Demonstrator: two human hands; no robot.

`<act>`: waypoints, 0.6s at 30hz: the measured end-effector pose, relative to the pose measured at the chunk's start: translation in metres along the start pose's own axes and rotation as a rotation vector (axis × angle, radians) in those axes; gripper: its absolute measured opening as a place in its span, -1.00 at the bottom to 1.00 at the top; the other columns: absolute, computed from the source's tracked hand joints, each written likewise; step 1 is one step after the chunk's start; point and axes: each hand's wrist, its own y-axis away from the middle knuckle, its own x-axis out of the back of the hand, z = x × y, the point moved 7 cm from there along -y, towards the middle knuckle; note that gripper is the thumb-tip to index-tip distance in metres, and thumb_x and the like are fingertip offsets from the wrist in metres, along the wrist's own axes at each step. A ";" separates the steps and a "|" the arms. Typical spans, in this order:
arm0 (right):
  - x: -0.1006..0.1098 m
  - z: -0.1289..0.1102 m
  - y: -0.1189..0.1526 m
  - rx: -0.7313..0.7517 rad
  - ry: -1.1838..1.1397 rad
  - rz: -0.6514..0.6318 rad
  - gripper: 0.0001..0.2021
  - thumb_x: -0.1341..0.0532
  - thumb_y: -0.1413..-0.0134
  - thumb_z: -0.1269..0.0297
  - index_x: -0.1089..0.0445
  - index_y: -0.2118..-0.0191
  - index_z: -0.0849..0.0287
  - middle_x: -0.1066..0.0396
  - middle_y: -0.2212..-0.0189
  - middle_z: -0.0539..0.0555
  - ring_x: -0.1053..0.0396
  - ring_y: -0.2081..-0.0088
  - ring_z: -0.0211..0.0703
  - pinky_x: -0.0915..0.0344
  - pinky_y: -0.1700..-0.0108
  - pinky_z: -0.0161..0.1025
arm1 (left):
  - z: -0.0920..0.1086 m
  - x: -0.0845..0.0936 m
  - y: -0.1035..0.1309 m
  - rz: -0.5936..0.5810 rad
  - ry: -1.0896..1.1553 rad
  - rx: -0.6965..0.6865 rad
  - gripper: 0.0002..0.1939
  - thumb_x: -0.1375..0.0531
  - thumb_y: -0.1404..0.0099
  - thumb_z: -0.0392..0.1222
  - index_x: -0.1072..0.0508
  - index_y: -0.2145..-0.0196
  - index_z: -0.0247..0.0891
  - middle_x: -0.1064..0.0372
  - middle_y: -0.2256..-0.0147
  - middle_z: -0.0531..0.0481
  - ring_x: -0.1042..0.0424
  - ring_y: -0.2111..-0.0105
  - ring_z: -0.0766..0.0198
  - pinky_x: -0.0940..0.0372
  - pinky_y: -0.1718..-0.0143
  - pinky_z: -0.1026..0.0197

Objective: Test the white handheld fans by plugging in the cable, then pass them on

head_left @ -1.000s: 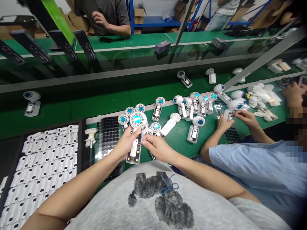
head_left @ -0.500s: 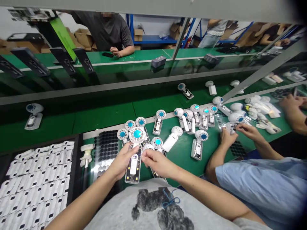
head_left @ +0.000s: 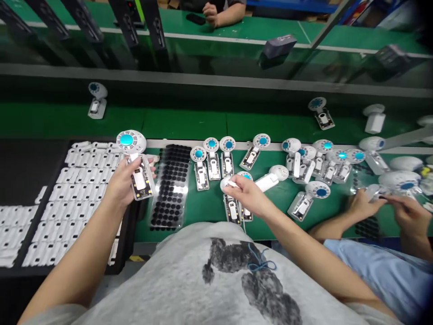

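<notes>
My left hand [head_left: 123, 185] is wrapped round a handheld fan [head_left: 138, 178] with a blue-centred round head. Its handle lacks a front cover, so the circuit board shows, with a white part in the middle. This fan is held over the right edge of a black tray [head_left: 130, 246]. My right hand [head_left: 245, 192] is closed in a pinch over the white head of another fan [head_left: 232, 210] lying on the green table. Something white shows at its fingertips; whether it is a separate piece or that fan's head, I cannot tell.
White casing pieces [head_left: 76, 194] fill rows in the tray. A sheet of black round pads [head_left: 171, 189] lies beside it. Several more open fans [head_left: 213, 167] are on the table. At the right, a co-worker's hands [head_left: 367, 203] work close by. A raised ledge [head_left: 189, 144] runs behind.
My left hand has carried the fan left, away from my right hand, to the tray's edge. My right hand stays pinched near the fans. The view has turned left and down.
</notes>
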 end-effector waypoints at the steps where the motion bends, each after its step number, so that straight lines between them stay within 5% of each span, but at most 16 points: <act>1: -0.010 0.000 -0.006 0.023 0.070 -0.002 -0.72 -0.15 -0.04 0.04 -0.20 0.45 0.16 -0.05 0.64 -0.15 -0.04 0.59 -0.33 -0.01 0.53 -0.38 | -0.008 0.009 -0.001 -0.018 0.029 0.044 -0.71 -0.24 -0.07 -0.18 -0.34 0.23 -0.30 -0.47 0.31 -0.06 -0.46 0.49 0.25 -0.40 0.51 0.20; 5: -0.074 -0.001 -0.034 0.132 0.369 -0.014 -0.77 -0.09 -0.13 0.18 -0.33 0.44 0.20 -0.27 0.55 -0.04 -0.23 0.48 -0.27 -0.14 0.41 -0.36 | -0.065 0.025 -0.004 -0.032 0.124 0.171 -0.73 -0.20 -0.12 -0.10 -0.31 0.26 -0.29 -0.47 0.37 -0.07 -0.46 0.50 0.25 -0.40 0.48 0.17; 9: -0.121 0.003 -0.059 0.167 0.521 -0.018 -0.80 -0.06 -0.15 0.37 -0.44 0.29 0.22 -0.39 0.31 0.10 -0.34 0.26 -0.17 -0.20 0.19 -0.30 | -0.108 0.033 -0.013 0.004 0.124 0.094 -0.70 -0.25 -0.06 -0.13 -0.25 0.29 -0.24 -0.45 0.44 0.02 -0.46 0.52 0.27 -0.40 0.45 0.17; 18: -0.152 0.018 -0.079 0.120 0.767 -0.064 -0.79 -0.11 -0.17 0.31 -0.39 0.11 0.21 -0.32 0.06 0.16 -0.37 0.16 -0.11 -0.29 0.12 -0.16 | -0.122 0.047 -0.019 0.023 0.129 0.007 -0.68 -0.27 -0.03 -0.11 -0.24 0.31 -0.23 -0.43 0.45 0.03 -0.46 0.52 0.26 -0.40 0.45 0.15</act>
